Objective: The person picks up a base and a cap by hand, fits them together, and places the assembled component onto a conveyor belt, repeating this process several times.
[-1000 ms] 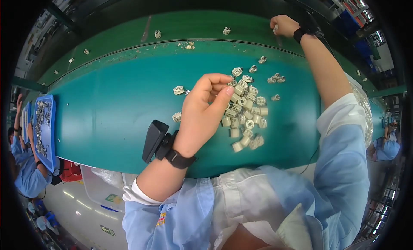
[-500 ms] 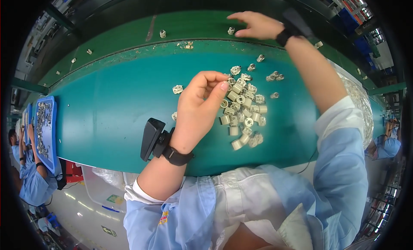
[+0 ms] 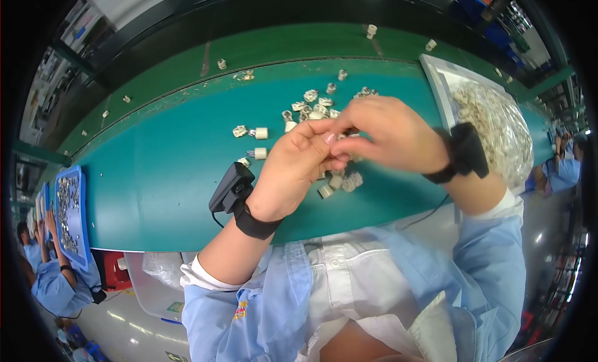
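Note:
Over a heap of small cream plastic parts (image 3: pixel 321 108), my two hands meet at their fingertips. The left hand (image 3: pixel 289 166) is closed, thumb against fingers, and the right hand (image 3: pixel 392 134) pinches in beside it from the right. Whatever is between the fingers is hidden. My hands cover much of the heap. Left of it lie two cream cylinder caps (image 3: pixel 260 133) with small pieces at their left ends. Loose cream pieces (image 3: pixel 240 131) lie nearby.
A green belt (image 3: pixel 274 41) with scattered parts runs behind the teal work surface (image 3: pixel 156 169). A blue tray of small parts (image 3: pixel 84 219) stands left, beside a co-worker in blue (image 3: pixel 62 287). At right, a white tray (image 3: pixel 436 81) holds a clear plastic bag of cream parts (image 3: pixel 495 122).
My right hand has come back from the far green belt to my left hand. The view has shifted, bringing more of the right-hand tray into sight.

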The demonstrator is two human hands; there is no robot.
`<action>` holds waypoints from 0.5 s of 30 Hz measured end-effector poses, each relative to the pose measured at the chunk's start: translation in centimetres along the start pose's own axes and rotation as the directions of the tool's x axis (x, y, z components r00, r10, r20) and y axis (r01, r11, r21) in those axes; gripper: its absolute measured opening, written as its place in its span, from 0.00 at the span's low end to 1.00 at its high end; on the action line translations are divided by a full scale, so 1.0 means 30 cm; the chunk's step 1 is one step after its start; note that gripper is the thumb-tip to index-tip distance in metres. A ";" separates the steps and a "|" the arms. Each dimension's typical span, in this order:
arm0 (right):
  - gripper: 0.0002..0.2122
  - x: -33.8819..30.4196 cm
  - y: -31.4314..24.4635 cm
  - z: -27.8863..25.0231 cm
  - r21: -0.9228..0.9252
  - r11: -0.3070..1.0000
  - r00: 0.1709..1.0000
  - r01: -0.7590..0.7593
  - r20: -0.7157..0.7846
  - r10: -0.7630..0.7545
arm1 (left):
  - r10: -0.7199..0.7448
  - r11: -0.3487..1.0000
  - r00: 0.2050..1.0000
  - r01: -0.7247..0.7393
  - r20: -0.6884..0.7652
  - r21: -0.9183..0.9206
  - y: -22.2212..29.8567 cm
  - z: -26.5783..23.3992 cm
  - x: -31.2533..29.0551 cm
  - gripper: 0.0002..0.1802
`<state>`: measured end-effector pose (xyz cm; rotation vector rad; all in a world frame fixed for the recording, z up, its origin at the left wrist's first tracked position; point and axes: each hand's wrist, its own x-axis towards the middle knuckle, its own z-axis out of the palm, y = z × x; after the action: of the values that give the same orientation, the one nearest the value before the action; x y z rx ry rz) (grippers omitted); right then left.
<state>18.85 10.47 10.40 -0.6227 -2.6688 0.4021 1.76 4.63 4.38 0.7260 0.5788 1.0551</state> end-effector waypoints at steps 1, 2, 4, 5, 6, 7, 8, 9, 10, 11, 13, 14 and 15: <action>0.11 -0.038 -0.014 0.003 0.038 0.999 0.998 -0.008 -0.060 0.010 | -0.005 1.000 1.000 0.005 0.003 -0.003 -0.016 0.019 -0.004 0.14; 0.12 -0.079 -0.017 0.003 0.069 0.996 0.994 -0.049 -0.090 0.055 | -0.018 1.000 1.000 0.018 0.018 0.006 -0.027 0.032 0.000 0.14; 0.12 -0.166 0.027 -0.004 0.052 0.994 0.974 -0.101 -0.198 0.109 | -0.033 0.999 0.999 0.033 0.043 0.018 -0.051 0.056 0.012 0.13; 0.12 -0.218 0.077 -0.018 -0.026 0.988 0.963 -0.150 -0.231 0.140 | 0.001 1.000 1.000 0.000 0.019 -0.019 -0.068 0.069 0.023 0.12; 0.13 -0.278 0.142 -0.044 -0.092 0.962 0.930 -0.255 -0.296 0.218 | 0.007 1.000 1.000 -0.007 -0.015 0.018 -0.082 0.075 0.029 0.11; 0.11 -0.347 0.219 -0.079 -0.039 0.934 0.873 -0.355 -0.372 0.316 | 0.034 0.999 0.999 -0.033 -0.027 0.039 -0.095 0.076 0.029 0.11; 0.10 -0.419 0.301 -0.117 0.008 0.904 0.805 -0.427 -0.452 0.385 | 0.061 0.996 0.997 -0.059 -0.038 0.062 -0.106 0.073 0.027 0.11; 0.11 -0.488 0.387 -0.143 0.041 0.775 0.651 -0.630 -0.516 0.557 | 0.061 0.996 0.996 -0.057 -0.059 0.071 -0.118 0.065 0.023 0.11; 0.13 -0.569 0.454 -0.176 0.003 0.670 0.588 -0.743 -0.476 0.654 | 0.079 0.995 0.994 -0.074 -0.077 0.070 -0.130 0.055 0.021 0.11; 0.15 -0.647 0.510 -0.195 -0.024 0.479 0.440 -0.878 -0.434 0.786 | 0.096 0.994 0.991 -0.089 -0.097 0.070 -0.143 0.043 0.019 0.11; 0.17 -0.768 0.593 -0.148 -0.178 0.456 0.488 -0.872 -0.374 0.788 | 0.105 0.994 0.984 -0.098 -0.141 0.053 -0.165 0.017 0.017 0.10; 0.19 -0.810 0.622 -0.132 -0.252 0.342 0.413 -0.905 -0.337 0.846 | 0.116 0.993 0.984 -0.111 -0.133 0.042 -0.175 0.008 0.017 0.10; 0.20 -0.836 0.648 -0.118 -0.165 0.394 0.427 -0.904 -0.302 0.852 | 0.111 0.994 0.983 -0.106 -0.144 0.039 -0.187 0.003 0.021 0.10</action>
<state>48.35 16.06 -0.49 -2.1115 -1.9703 0.1538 5.23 3.46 0.06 0.7179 0.6889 1.2100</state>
